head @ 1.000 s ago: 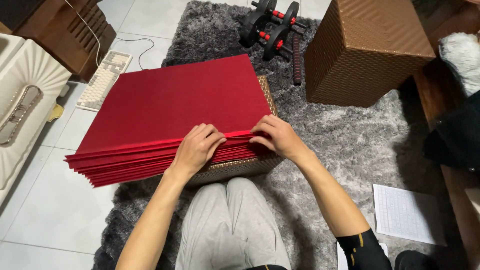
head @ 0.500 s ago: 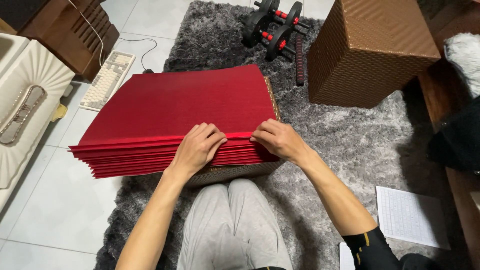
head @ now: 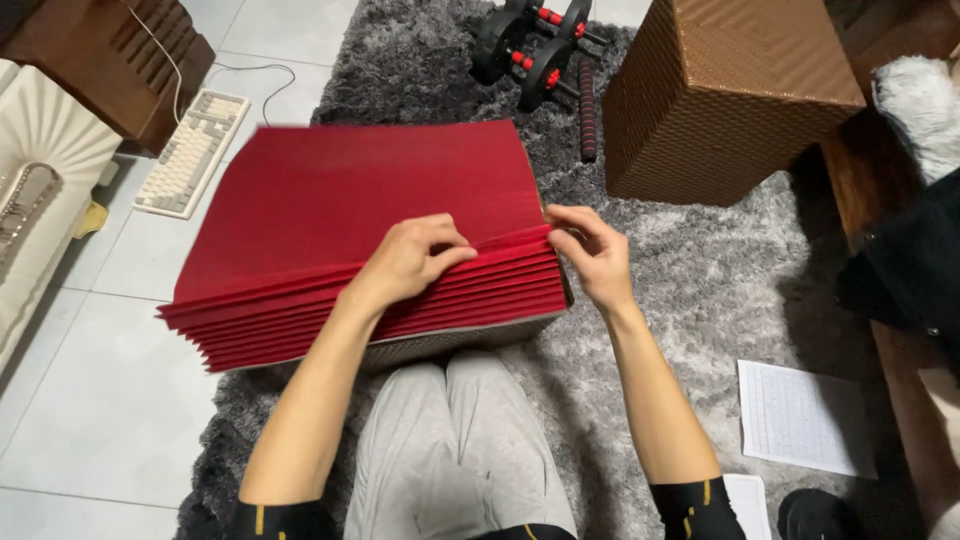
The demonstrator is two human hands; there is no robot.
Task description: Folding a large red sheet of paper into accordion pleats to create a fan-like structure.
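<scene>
Home living room, shaggy grey rug (head: 700, 260), dumbbell (head: 535, 45)

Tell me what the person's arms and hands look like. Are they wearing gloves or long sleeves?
No gloves: the left hand and the right hand are both bare, with no rings or watch showing. The forearms are bare too. Near the elbows, each arm has a tight black sleeve with small yellow markings, the left sleeve and the right sleeve.

A stack of sheets (head: 370, 210) is lying on a box (head: 450, 343) on the rug (head: 720, 260), keyboard (head: 192, 152) lying left, dumbbells (head: 535, 45) sitting behind.
</scene>
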